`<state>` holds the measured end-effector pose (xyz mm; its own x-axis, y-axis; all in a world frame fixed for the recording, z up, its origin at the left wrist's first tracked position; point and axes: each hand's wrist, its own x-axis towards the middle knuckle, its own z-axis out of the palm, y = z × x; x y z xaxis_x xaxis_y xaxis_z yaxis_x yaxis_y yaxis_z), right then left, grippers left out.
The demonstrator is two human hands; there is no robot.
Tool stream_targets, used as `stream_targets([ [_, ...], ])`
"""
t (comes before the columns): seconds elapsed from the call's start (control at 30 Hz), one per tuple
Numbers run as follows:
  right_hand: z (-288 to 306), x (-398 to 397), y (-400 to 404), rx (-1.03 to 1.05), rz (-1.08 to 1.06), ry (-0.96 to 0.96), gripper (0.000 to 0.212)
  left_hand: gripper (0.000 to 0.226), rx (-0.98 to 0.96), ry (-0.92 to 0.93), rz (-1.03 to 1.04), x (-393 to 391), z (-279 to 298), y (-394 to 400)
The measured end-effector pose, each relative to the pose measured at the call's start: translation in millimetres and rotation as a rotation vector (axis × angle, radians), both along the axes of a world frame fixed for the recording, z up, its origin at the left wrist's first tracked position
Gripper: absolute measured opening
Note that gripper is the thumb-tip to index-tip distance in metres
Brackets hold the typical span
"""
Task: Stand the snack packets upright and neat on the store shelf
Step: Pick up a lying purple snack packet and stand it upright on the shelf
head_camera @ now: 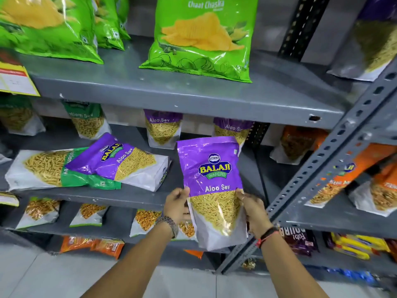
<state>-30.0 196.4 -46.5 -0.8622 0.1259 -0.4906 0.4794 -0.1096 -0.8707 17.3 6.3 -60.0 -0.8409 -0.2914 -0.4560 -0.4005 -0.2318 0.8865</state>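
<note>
I hold a purple Aloo Sev packet [211, 179] upright in front of the middle grey shelf [129, 196]. My left hand [177, 206] grips its left edge and my right hand [252, 211] grips its right edge. On that shelf, to the left, a second purple Aloo Sev packet [122, 162] lies flat on its side, overlapping a green Ratlami Sev packet [43, 168] that also lies flat. Behind them, two purple Aloo Sev packets [162, 127] [233, 127] and a green packet [87, 121] stand upright at the back.
The upper shelf [171, 91] carries green Chaat Chaska chip bags [204, 37]. A slotted grey upright post [322, 164] slants just right of my right hand. Orange packets [354, 175] fill the neighbouring rack. Lower shelves hold more snack packets [146, 220].
</note>
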Motion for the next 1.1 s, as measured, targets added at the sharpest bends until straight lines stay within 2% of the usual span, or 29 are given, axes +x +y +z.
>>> stream_targets([
  [0.1,5.8,26.1,4.0,-0.038,0.026,0.008,0.009,0.029,-0.077,0.044,-0.047,5.6,8.1,-9.4],
  [0.27,5.8,49.1,7.6,-0.060,0.018,0.049,0.014,0.035,-0.146,0.100,-0.143,6.5,12.8,-20.1],
  [0.37,5.1,52.0,8.6,-0.095,0.014,0.068,0.027,0.030,-0.106,0.089,-0.182,5.3,12.7,-22.9],
  [0.47,8.2,45.4,7.8,-0.097,0.022,0.085,0.019,0.025,-0.070,0.097,-0.199,-2.0,18.2,-25.3],
  [0.53,12.7,33.5,6.2,-0.074,0.027,0.095,0.013,0.024,-0.064,0.118,-0.177,-12.8,26.2,-26.5],
  [0.6,19.1,16.4,2.0,-0.063,0.025,0.128,0.018,0.027,-0.074,0.142,-0.136,-27.7,35.7,-27.6],
  [0.8,30.1,-51.8,-17.1,-0.141,-0.065,0.280,0.018,0.024,-0.074,0.241,-0.061,-78.1,53.9,-24.1],
  [0.87,29.8,-71.9,-22.1,-0.104,-0.076,0.311,0.016,0.024,-0.073,0.246,-0.021,-93.9,54.8,-23.3],
  [1.0,21.2,-92.3,-28.7,0.049,-0.049,0.320,0.025,0.026,-0.063,0.246,0.040,-112.3,47.8,-24.5],
  [1.1,15.2,-97.0,-31.5,0.062,-0.028,0.321,0.015,0.019,-0.041,0.233,0.071,-115.5,40.2,-24.2],
])
